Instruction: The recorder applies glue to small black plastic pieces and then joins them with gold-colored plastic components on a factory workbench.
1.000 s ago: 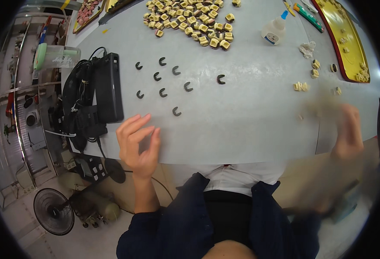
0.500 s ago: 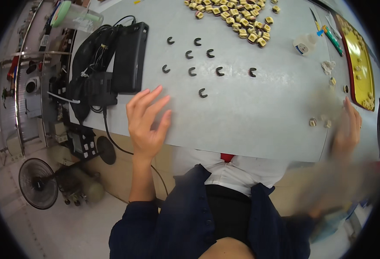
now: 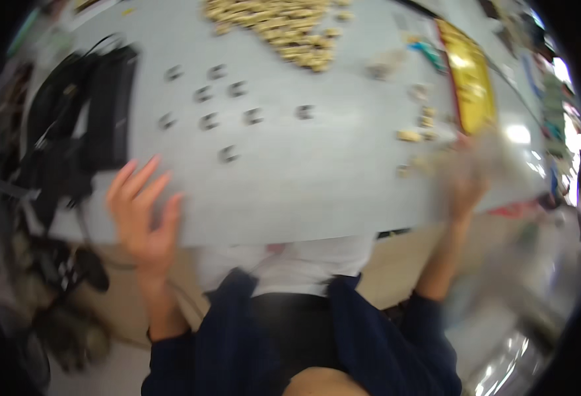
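Observation:
My left hand (image 3: 142,218) hovers over or lies on the near left edge of the table, fingers stretched apart, holding nothing. To its right several small black C-shaped pieces (image 3: 253,117) are spread over the grey tabletop (image 3: 304,178). At the right, my right hand (image 3: 465,181) is close to the near end of a yellow tray (image 3: 454,86) with a dark red rim. Motion smears its fingers, so I cannot make out whether it holds anything. Several small cream pieces (image 3: 409,136) lie just left of that hand.
Many cream pieces (image 3: 284,30) lie heaped at the table's far side. A small whitish bottle (image 3: 386,64) and a green tool (image 3: 431,56) are left of the tray. Along the left edge are a black box (image 3: 111,105) and cables.
The view has swung right, so the table and its contents appear further left and blurred. My right hand is nearer the tray's near end. My left hand keeps its spread pose.

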A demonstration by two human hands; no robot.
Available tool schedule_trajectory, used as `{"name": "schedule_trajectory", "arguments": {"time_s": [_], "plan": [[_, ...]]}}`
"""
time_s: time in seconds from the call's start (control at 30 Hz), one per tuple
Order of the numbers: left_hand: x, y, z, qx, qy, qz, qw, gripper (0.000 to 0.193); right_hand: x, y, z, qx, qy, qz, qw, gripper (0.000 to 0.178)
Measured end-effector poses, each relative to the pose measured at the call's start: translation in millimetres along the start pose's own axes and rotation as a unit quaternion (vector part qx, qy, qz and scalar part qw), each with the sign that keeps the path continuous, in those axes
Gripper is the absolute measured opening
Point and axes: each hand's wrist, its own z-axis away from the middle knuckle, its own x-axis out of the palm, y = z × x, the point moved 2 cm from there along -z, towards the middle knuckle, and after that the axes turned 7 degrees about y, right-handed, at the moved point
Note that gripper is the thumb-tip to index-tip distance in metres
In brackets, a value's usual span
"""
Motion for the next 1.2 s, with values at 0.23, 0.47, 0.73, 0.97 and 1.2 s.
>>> {"name": "schedule_trajectory", "arguments": {"time_s": [0.23, 0.47, 0.73, 0.97, 1.2], "plan": [[-4, -18, 12, 0.014, 0.109, 0.135, 0.985, 0.015, 15, -10, -49, 0.108, -0.017, -0.139, 0.984, 0.024], [4, -15, 18, 0.003, 0.163, 0.138, 0.977, 0.020, 66, -19, -63, -0.067, -0.266, -0.042, 0.961, 0.020], [-6, -32, 7, -0.047, 0.199, 0.117, 0.972, 0.024, 34, -206, -2, -0.177, -0.195, -0.078, 0.961, 0.019], [-9, -33, 10, -0.033, 0.155, 0.110, 0.981, 0.022, 125, -287, 26, -0.137, -0.159, -0.227, 0.951, 0.028], [-8, -31, 18, -0.021, 0.168, 0.134, 0.977, 0.021, 93, -284, 45, -0.164, -0.180, -0.169, 0.955, 0.033]]}}
